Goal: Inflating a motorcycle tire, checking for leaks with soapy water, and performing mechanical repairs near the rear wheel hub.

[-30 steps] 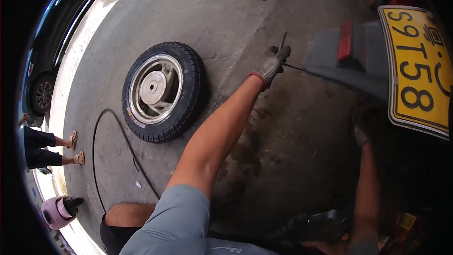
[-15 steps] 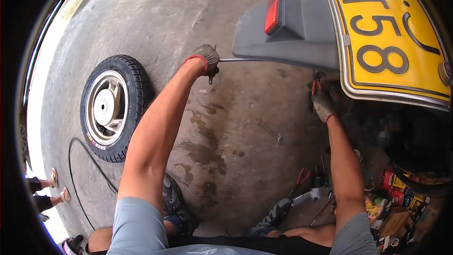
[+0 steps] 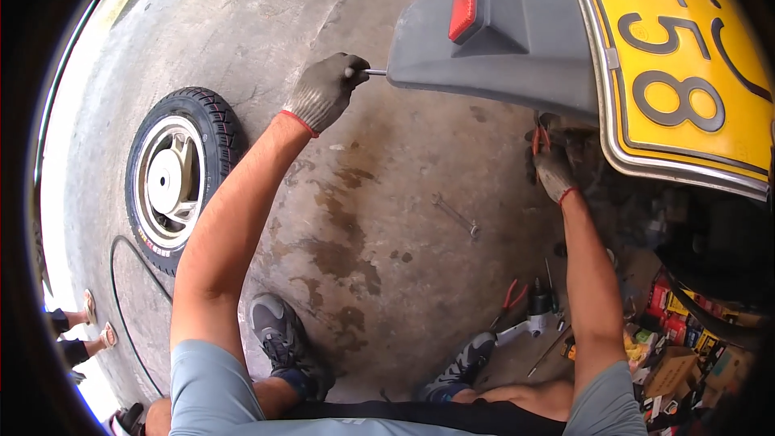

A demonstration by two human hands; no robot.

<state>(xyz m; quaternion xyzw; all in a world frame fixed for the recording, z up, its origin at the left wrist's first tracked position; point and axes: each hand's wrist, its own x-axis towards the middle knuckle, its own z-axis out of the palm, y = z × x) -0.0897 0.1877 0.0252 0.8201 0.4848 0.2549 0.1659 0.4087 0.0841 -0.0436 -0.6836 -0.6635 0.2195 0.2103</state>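
Observation:
My left hand (image 3: 324, 90), in a grey-brown glove with a red cuff, is closed on the end of a thin metal rod (image 3: 376, 73). The rod runs right and passes out of sight behind the dark grey mudguard (image 3: 492, 73). Below the mudguard, my gloved right hand (image 3: 554, 173) is closed around pliers with orange-red handles (image 3: 542, 140). Their jaws sit in shadow beside dark parts under the vehicle's rear, and I cannot make out what they touch.
A wheel with a tyre (image 3: 169, 182) lies on the concrete at left, beside a black hose (image 3: 121, 307). A wrench (image 3: 456, 216) lies mid-floor. Red-handled pliers (image 3: 512, 300) and a power tool (image 3: 537, 315) rest near my right foot. Boxes (image 3: 674, 371) crowd the lower right. A yellow plate (image 3: 686, 73) overhangs.
My left hand has turned and shifted left and slightly up, still gripping the rod, of which less shows. My right hand stays on the pliers. The view has shifted slightly.

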